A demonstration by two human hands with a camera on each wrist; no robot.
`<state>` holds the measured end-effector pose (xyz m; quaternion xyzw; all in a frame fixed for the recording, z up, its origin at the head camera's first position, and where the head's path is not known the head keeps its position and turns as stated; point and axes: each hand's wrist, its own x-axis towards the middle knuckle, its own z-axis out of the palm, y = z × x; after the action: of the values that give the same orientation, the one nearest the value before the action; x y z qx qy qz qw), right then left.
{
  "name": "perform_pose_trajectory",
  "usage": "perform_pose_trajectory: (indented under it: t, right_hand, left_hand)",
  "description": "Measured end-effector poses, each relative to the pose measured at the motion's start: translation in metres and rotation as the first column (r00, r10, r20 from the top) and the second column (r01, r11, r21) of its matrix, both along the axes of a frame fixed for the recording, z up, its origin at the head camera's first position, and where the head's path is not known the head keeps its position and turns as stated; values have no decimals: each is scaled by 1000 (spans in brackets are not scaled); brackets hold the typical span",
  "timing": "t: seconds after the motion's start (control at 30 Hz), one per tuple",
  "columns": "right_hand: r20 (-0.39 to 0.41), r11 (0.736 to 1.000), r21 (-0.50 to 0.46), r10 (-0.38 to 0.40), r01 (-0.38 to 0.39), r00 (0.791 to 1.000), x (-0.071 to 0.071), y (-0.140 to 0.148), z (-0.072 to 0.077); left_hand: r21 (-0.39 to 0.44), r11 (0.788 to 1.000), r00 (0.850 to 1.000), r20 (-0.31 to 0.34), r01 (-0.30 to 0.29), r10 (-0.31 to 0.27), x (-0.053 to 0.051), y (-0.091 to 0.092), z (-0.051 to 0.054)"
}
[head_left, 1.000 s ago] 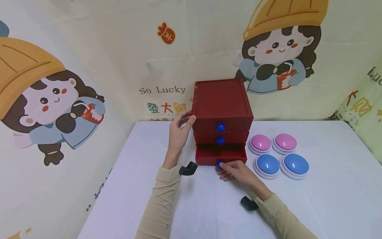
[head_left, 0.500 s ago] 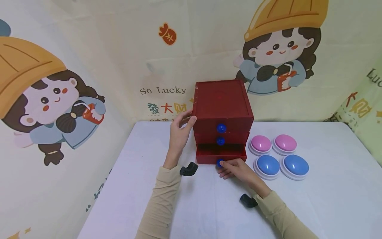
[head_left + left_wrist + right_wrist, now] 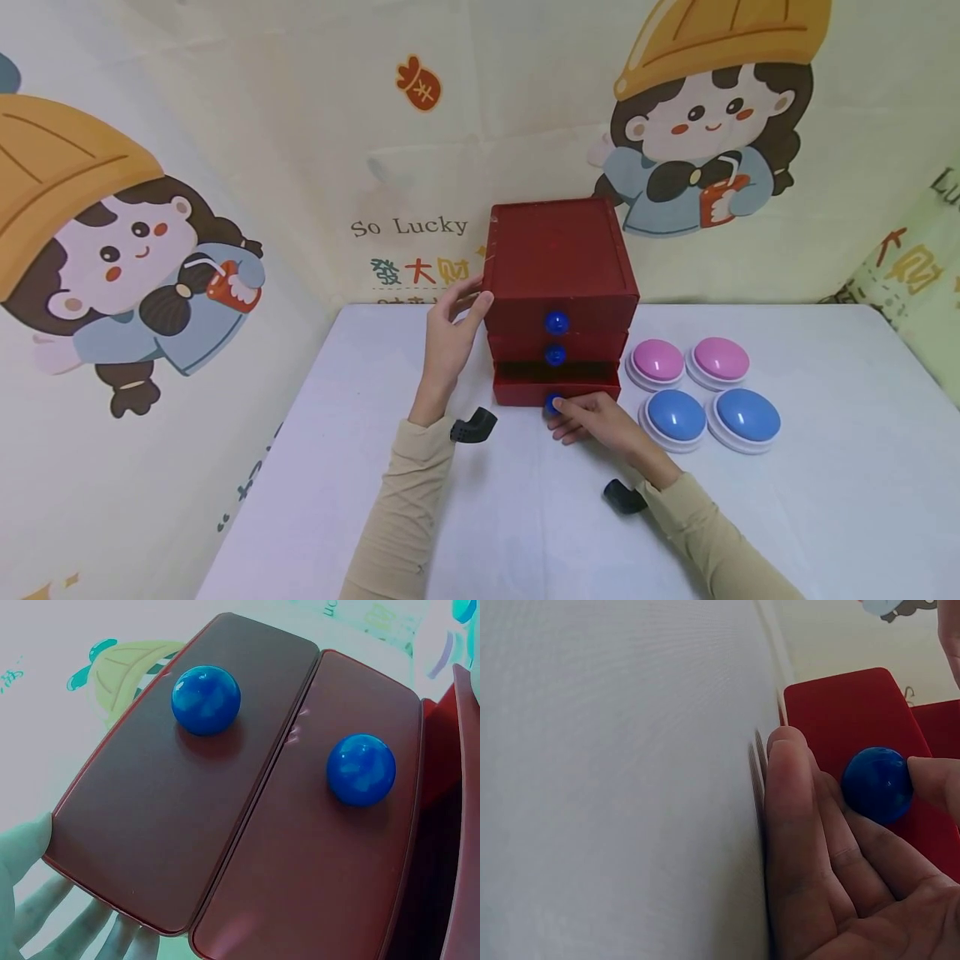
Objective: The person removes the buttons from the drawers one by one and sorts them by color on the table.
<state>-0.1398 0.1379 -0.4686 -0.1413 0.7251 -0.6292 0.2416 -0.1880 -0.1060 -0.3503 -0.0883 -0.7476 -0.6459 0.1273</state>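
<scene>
A dark red drawer cabinet (image 3: pixel 555 250) with three drawers stands at the back of the table, each drawer with a round blue knob. The upper two drawers are closed; the bottom drawer (image 3: pixel 517 395) is pulled partly out, a dark gap above its front. My left hand (image 3: pixel 448 337) rests on the cabinet's left side, its thumb at the front edge and its fingers stretched along the side, as the left wrist view also shows. With thumb and fingers, my right hand (image 3: pixel 603 427) pinches the bottom drawer's knob (image 3: pixel 877 785). Its other fingers lie close to the tabletop.
Right of the cabinet stand two pink push buttons (image 3: pixel 658 360) and, nearer, two blue push buttons (image 3: pixel 677 414), all on white bases. A white cloth covers the table (image 3: pixel 847 483). Behind hangs a cream printed backdrop (image 3: pixel 300 125). Black wrist pieces (image 3: pixel 474 425) show beside both sleeves.
The bottom drawer has slid a little way into the cabinet, and my right hand has moved forward with its knob. My left hand has stayed against the cabinet's side.
</scene>
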Motion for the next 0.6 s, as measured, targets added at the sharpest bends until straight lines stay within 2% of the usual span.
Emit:
perform_pose_trajectory:
  t: [0.07,0.3,0.53,0.6]
  right_hand:
    - [1,1000,-1,-4,4,1000,0,-1,1]
    - [11,1000,-8,-11,11,1000,-2,-2,2]
    - [23,1000,0,-18,18,1000,-6,-1,-2]
    - [29,1000,1,-18,18,999,-7,-1,-3]
  left_hand:
    - [-4,1000,1000,11,1,-1,2,0,3]
    - [-13,1000,1000,27,-1,2,19,4,27]
    - [-3,1000,1000,-11,-4,4,1,0,0]
    - [-6,1000,1000,-10,-8,8,0,0,-2]
